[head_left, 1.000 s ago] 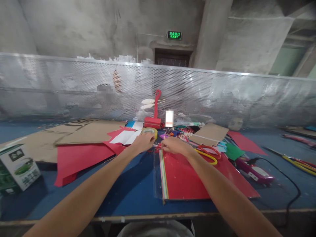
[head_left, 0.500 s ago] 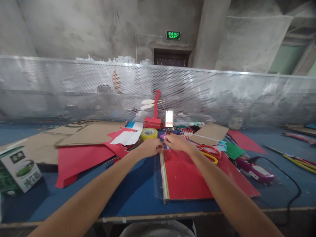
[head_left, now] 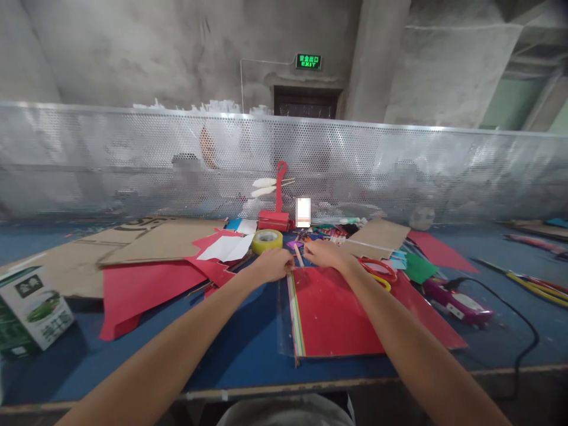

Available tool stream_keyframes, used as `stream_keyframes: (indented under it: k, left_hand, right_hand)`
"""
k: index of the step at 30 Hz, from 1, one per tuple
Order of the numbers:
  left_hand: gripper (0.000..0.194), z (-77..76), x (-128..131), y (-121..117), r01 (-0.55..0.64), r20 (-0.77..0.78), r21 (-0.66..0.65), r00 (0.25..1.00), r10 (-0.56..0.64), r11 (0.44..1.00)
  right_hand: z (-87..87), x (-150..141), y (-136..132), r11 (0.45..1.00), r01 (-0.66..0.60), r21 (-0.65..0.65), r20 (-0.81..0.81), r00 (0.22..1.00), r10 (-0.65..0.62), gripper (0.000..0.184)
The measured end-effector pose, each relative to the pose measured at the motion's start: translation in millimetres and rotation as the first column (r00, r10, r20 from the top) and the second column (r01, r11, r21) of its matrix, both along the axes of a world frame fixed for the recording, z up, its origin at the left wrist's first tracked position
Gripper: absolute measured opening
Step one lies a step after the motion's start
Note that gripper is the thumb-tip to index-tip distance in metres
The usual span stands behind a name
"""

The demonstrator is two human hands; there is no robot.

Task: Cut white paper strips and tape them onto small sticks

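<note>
Between both hands, at the far edge of the red-topped paper stack [head_left: 335,313] and near its left corner: a slim pale stick [head_left: 299,255]. Probably light, fairly stiff, apt to roll, and perhaps easy to snap if bent; best pinched near mid-length. Find it just right of the left hand [head_left: 275,264] and just left of the right hand [head_left: 326,254], both with fingers curled inward; too small and blurred to tell whether gripping anything. Just beyond the left hand, a roll of yellow tape [head_left: 268,248]. Farther left, white paper [head_left: 224,247], flattened cardboard [head_left: 164,239] and a green-and-white carton [head_left: 39,310]. Far right, a purple device [head_left: 459,305] with a black cord [head_left: 526,316]. Under everything, a blue table [head_left: 233,343].
</note>
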State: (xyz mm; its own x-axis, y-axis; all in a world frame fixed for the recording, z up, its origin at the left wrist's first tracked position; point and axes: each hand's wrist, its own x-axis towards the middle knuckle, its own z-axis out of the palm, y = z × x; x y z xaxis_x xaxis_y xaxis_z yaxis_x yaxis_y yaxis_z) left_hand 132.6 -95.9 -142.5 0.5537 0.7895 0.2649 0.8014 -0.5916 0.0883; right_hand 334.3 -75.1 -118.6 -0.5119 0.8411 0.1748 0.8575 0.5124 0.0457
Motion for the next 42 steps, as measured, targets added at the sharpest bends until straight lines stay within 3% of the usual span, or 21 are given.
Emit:
stream_keyframes:
  k: [6, 11, 17, 23, 27, 42]
  left_hand:
    - [0.02, 1.9, 1.3, -0.1, -0.032, 0.031, -0.06, 0.999, 0.034, 0.998]
    - [0.018, 4.5, 4.9, 0.5, -0.032, -0.003, -0.027, 1.0, 0.031, 0.999]
    - [0.019, 6.7, 8.3, -3.1, -0.024, -0.066, 0.015, 0.998, 0.024, 1.0]
    - [0.02, 8.2, 12.2, -10.0, -0.023, -0.117, 0.037, 0.993, 0.027, 0.999]
    - [0.022, 9.5, 10.1, -11.0, 0.005, -0.178, 0.122, 0.984, 0.017, 0.993]
    - [0.017, 0.6, 3.0, -2.2, -0.046, 0.027, 0.046, 0.999, 0.045, 0.998]
  right_hand:
    - [-1.2, -0.8, 0.8, 1.0, -0.009, -0.021, 0.014, 1.0, 0.009, 0.017]
    - [-1.8, -1.8, 3.4, 0.995, -0.087, -0.048, -0.052, 0.995, 0.084, 0.016]
    - [-2.7, -8.0, 2.3, 0.943, -0.271, -0.193, -0.119, 0.961, 0.251, 0.016]
    - [-4.4, -8.2, 2.5, 0.925, -0.316, -0.21, -0.139, 0.946, 0.292, 0.013]
    - [-6.4, -6.9, 6.7, 0.915, -0.344, -0.21, -0.136, 0.937, 0.321, 0.015]
    - [-8.3, -4.6, 10.8, 0.899, -0.368, -0.238, -0.155, 0.928, 0.339, 0.018]
